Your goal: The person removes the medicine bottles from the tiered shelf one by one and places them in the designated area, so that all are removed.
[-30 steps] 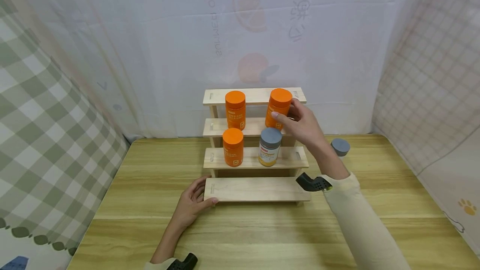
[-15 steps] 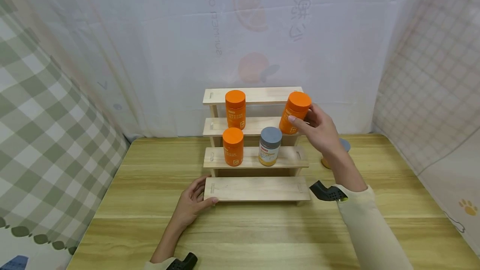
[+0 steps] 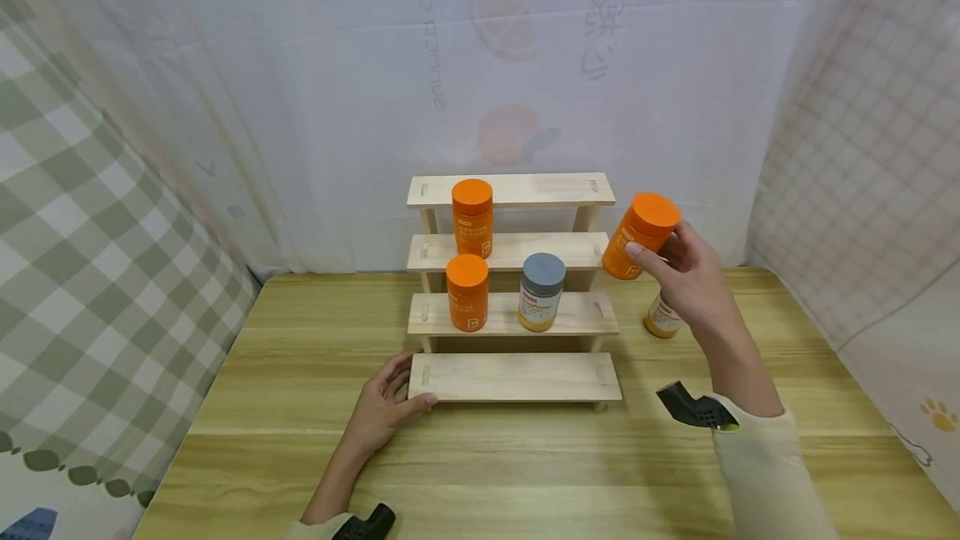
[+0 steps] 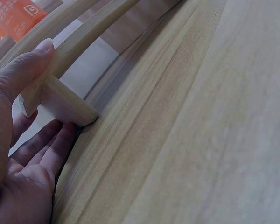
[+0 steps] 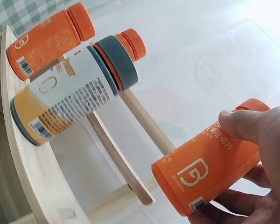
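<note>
My right hand [image 3: 697,282] grips an orange bottle [image 3: 633,242], tilted in the air just right of the tiered wooden rack [image 3: 517,377]. In the right wrist view the thumb lies along the side of this bottle [image 5: 205,158] and the fingers curl beneath. My left hand [image 3: 378,419] holds the left end of the rack's lowest step, with its thumb at the front edge and fingers against the leg [image 4: 67,100]. One orange bottle [image 3: 472,227] stands on the second step from the top. On the step below are another orange bottle [image 3: 467,302] and a grey-capped jar [image 3: 540,302].
A yellow-and-white jar [image 3: 663,317] stands on the wooden table [image 3: 525,473] right of the rack, its top hidden by my right hand. Behind the rack hangs a pale printed cloth [image 3: 337,107]. A green checked cloth [image 3: 112,215] borders the left side.
My right hand has carried the orange bottle off the rack's second step, moving right and slightly toward me, with the bottle tilting more. The left hand has stayed on the rack.
</note>
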### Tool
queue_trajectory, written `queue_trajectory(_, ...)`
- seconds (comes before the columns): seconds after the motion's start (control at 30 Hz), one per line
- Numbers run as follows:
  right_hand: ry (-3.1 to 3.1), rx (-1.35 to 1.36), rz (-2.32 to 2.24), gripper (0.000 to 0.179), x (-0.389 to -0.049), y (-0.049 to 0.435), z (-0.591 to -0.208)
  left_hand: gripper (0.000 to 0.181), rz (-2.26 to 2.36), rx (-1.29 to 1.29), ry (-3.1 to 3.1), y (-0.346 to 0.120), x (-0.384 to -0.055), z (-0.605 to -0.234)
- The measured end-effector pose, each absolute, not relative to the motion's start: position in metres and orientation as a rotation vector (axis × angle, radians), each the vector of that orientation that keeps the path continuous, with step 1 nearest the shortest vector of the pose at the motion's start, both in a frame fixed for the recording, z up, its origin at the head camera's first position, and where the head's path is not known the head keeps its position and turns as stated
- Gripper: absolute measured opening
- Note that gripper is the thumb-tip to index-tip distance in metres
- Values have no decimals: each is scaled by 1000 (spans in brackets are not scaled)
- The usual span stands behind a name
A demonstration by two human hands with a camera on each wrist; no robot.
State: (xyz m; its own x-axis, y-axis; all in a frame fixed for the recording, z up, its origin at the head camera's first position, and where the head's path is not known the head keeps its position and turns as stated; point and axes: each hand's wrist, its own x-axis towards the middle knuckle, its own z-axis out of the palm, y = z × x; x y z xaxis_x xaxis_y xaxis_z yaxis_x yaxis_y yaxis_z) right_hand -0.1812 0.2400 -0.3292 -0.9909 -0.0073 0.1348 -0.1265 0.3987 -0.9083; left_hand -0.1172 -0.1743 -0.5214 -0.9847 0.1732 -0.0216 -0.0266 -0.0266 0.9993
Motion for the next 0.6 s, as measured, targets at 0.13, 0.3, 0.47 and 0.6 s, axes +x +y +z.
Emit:
queue_trajectory(0.13, -2513, 116, 1645, 59, -177, 254, -335, 81, 2148, 164, 2089, -174, -117, -521)
queue_trajectory(0.3, -2510, 34, 1579, 60, -173, 268, -341, 81, 2154, 181, 2077, -175, -117, -521)
queue_trajectory(0.47, -2503, -78, 1573, 62, -171, 281, -349, 80, 2157, 190, 2080, -175, -117, -522)
queue_trajectory(0.6, -2478, -119, 1586, 63, -170, 291, -356, 80, 2157, 192, 2086, -175, -116, -522)
